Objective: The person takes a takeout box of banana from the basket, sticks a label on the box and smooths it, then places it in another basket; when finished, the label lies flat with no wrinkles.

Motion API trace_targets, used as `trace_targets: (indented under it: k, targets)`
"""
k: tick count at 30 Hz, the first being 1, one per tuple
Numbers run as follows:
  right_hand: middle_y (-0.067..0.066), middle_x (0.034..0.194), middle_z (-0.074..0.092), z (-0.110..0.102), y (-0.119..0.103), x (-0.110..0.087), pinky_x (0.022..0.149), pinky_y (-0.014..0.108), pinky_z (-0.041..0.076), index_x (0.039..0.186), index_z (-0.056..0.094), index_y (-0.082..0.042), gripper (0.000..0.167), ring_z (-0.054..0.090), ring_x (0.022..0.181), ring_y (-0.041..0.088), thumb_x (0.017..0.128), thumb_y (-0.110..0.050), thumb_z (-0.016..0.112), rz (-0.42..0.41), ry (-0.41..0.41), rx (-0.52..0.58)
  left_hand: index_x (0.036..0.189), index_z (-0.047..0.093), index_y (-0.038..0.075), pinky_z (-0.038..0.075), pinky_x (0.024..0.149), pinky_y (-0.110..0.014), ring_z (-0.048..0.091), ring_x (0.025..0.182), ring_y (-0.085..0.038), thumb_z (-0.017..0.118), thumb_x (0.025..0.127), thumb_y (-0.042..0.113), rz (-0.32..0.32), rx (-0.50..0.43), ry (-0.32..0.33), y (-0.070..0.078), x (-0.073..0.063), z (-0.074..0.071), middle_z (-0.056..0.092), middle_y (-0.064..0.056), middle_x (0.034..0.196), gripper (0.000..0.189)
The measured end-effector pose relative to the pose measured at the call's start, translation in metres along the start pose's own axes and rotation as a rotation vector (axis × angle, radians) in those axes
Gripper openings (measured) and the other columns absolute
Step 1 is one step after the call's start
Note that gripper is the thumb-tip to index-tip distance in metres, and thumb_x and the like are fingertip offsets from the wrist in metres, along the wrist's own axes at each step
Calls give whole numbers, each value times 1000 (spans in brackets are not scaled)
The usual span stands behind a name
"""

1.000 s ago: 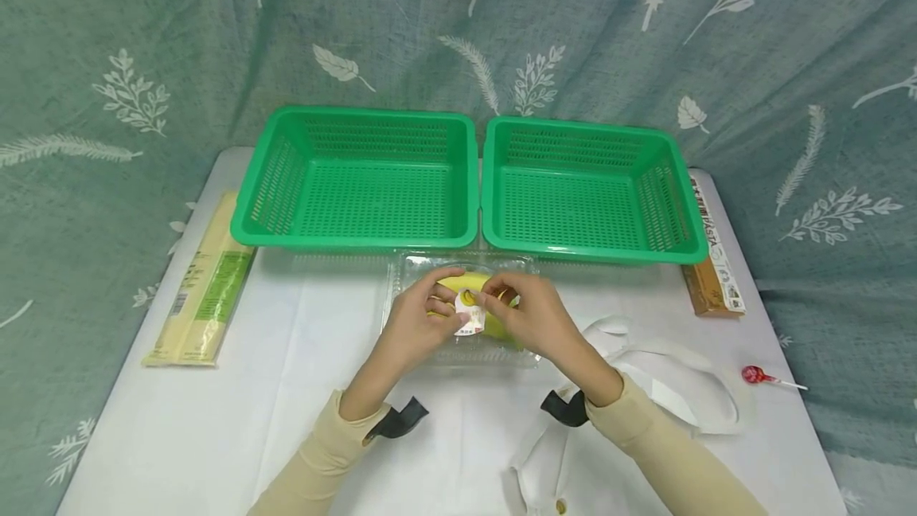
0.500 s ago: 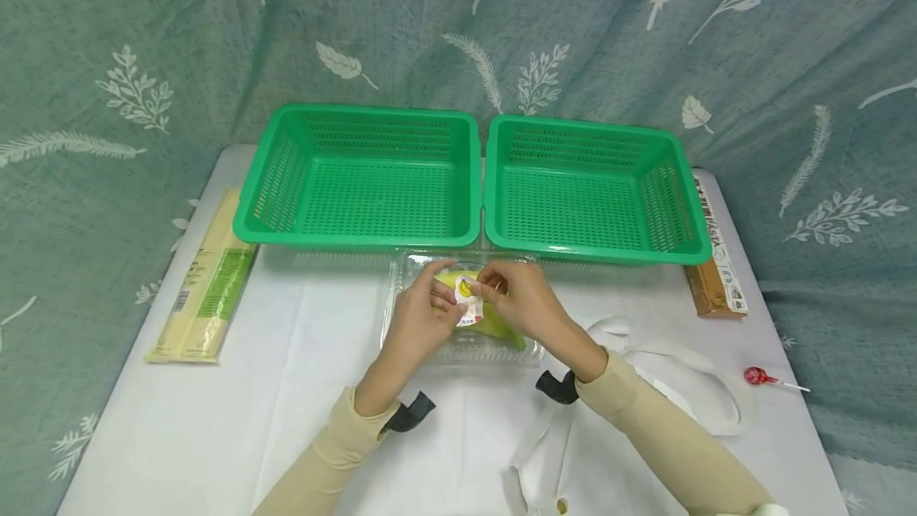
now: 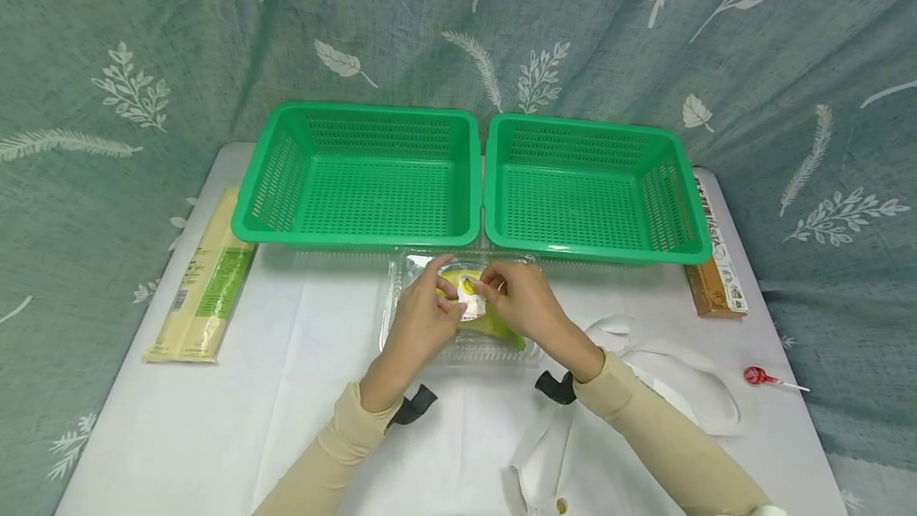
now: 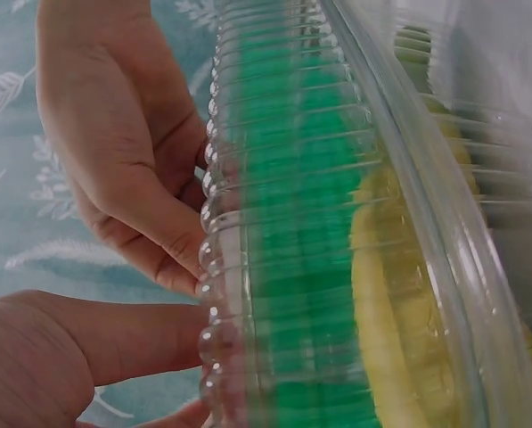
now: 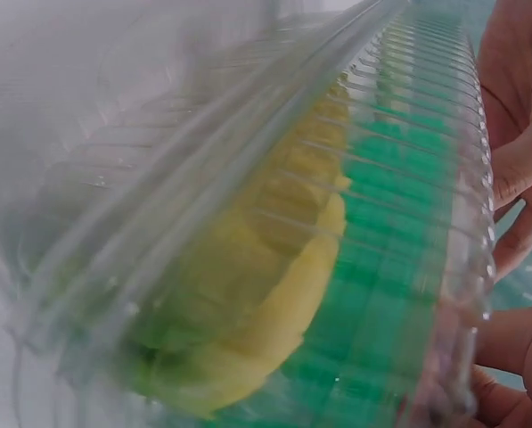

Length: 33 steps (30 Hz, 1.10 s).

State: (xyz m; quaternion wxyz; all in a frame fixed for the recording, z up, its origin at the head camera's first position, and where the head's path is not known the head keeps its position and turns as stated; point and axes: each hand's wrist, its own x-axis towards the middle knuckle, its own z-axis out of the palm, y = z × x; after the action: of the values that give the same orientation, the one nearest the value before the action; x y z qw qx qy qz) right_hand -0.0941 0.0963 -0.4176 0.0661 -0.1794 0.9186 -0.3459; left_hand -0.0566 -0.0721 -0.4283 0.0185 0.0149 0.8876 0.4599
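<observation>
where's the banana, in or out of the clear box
In: both wrist views show the banana behind the ribbed clear wall of the box.

- My left sleeve (image 3: 333, 448) is beige, at seven o'clock, wrinkled; a black piece (image 3: 417, 404) juts at its cuff's three o'clock.
- My right sleeve (image 3: 666, 436) matches; its black piece (image 3: 555, 388) juts toward nine.

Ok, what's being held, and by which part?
The banana-picture label. The right hand pinches its upper right side; the left hand has its thumb at the lower left, pinching or pressing, I can't tell.
</observation>
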Motion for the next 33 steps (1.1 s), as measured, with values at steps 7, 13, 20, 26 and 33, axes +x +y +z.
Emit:
trace_targets:
  k: [7, 13, 20, 26, 33]
  targets:
    - [7, 78, 73, 2, 1, 0, 56, 21, 47, 86, 73, -6, 12, 57, 59, 9, 92, -15, 73, -14, 22, -22, 145, 46, 3, 57, 68, -31, 67, 72, -16, 77, 79, -4, 33, 38, 13, 0, 0, 1, 68, -11, 96, 73]
    - [6, 75, 72, 4, 1, 0, 55, 20, 46, 85, 73, -6, 11, 55, 58, 9, 92, -15, 73, -24, 28, -47, 145, 47, 3, 55, 69, -32, 65, 71, -14, 78, 78, -4, 34, 62, 14, 0, 0, 2, 68, -12, 97, 74]
    - [4, 73, 71, 6, 0, 0, 56, 22, 47, 83, 71, -7, 11, 55, 58, 9, 91, -13, 73, -35, 39, -92, 143, 49, 4, 54, 66, -30, 64, 70, -13, 78, 78, -4, 28, 75, 11, 0, 1, 3, 66, -11, 97, 71]
    - [3, 71, 70, 8, -2, 0, 52, 20, 42, 81, 69, -8, 10, 49, 53, 7, 91, -10, 72, -29, 30, -100, 144, 49, 5, 54, 64, -28, 63, 71, -14, 79, 78, -4, 14, 58, -19, 1, 0, 2, 66, -12, 99, 74]
    - [3, 69, 68, 9, -1, 0, 49, 19, 38, 80, 69, -7, 10, 46, 51, 6, 90, -8, 72, -55, 38, -100, 145, 49, 7, 53, 65, -27, 62, 73, -14, 82, 76, -2, 1, 61, -41, 0, -1, 1, 66, -13, 100, 76]
